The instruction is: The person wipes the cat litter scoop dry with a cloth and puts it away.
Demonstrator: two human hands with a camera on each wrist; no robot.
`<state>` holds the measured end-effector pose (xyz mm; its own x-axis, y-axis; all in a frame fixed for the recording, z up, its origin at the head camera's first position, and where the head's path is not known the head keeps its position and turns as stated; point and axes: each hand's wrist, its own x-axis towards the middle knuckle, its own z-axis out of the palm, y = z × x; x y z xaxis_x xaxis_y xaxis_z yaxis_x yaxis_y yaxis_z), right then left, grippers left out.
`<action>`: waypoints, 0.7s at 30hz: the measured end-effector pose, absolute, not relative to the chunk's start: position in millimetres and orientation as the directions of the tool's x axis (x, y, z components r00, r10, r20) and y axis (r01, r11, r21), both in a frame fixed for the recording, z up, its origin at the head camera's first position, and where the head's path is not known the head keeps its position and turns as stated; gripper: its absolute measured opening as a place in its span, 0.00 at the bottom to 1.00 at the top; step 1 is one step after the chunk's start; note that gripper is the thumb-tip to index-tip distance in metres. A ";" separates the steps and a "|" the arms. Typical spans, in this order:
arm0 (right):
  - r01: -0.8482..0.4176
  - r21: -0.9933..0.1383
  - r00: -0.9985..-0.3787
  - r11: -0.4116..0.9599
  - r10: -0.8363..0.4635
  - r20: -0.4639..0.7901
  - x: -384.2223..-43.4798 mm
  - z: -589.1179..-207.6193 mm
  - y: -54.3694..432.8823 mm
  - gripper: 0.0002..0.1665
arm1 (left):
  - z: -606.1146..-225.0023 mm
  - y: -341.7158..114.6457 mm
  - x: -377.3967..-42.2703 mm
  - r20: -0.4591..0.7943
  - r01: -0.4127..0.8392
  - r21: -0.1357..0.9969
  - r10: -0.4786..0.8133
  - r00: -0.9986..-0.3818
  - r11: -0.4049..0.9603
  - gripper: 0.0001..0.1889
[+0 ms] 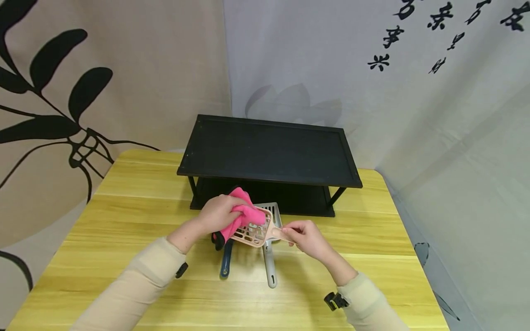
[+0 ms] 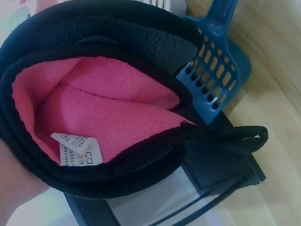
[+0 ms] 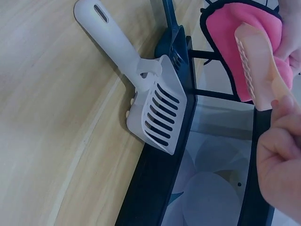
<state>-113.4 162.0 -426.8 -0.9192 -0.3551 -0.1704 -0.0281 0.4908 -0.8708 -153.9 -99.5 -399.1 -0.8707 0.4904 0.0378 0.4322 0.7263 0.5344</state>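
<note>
My left hand (image 1: 221, 212) grips a pink cleaning cloth (image 1: 244, 215) with a black edge and holds it against a peach litter scoop (image 1: 251, 236). In the left wrist view the cloth (image 2: 117, 89) bulges open, showing a white tag and a black loop. My right hand (image 1: 308, 239) pinches the scoop's handle, and the slotted head (image 3: 254, 61) is raised in front of the cloth in the right wrist view. Below lie a grey litter scoop (image 3: 160, 113), slots up, and a blue litter scoop (image 2: 214, 70), its head partly hidden by the cloth.
Just beyond my hands stands a black two-tier rack (image 1: 269, 149), its lower shelf (image 1: 302, 197) close to the scoop heads. Everything rests on a light wooden table (image 1: 136, 220). Printed fabric curtains (image 1: 290, 55) hang behind and at the sides.
</note>
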 end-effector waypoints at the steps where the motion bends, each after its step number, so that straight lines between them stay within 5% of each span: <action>1: -0.029 -0.872 -0.918 0.489 -0.358 -0.170 -113.3 -427.4 163.3 0.12 | -399.1 -101.3 -154.6 0.042 0.430 0.538 0.486 -0.873 0.725 0.09; 12: 0.167 -0.933 -0.871 0.319 -0.396 -0.291 -116.1 -432.6 189.5 0.17 | -391.9 -131.3 -167.8 0.126 0.347 0.569 0.339 -0.932 0.746 0.11; 21: 0.150 -0.896 -0.860 0.418 -0.391 -0.327 -116.2 -432.4 193.2 0.19 | -394.6 -138.6 -165.6 0.110 0.324 0.594 0.325 -0.939 0.736 0.11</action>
<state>-116.2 193.2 -432.4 -0.8605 -0.3910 -0.3266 0.1499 0.4184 -0.8958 -165.6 -138.6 -394.6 -0.9392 0.3254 0.1097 0.3244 0.7360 0.5942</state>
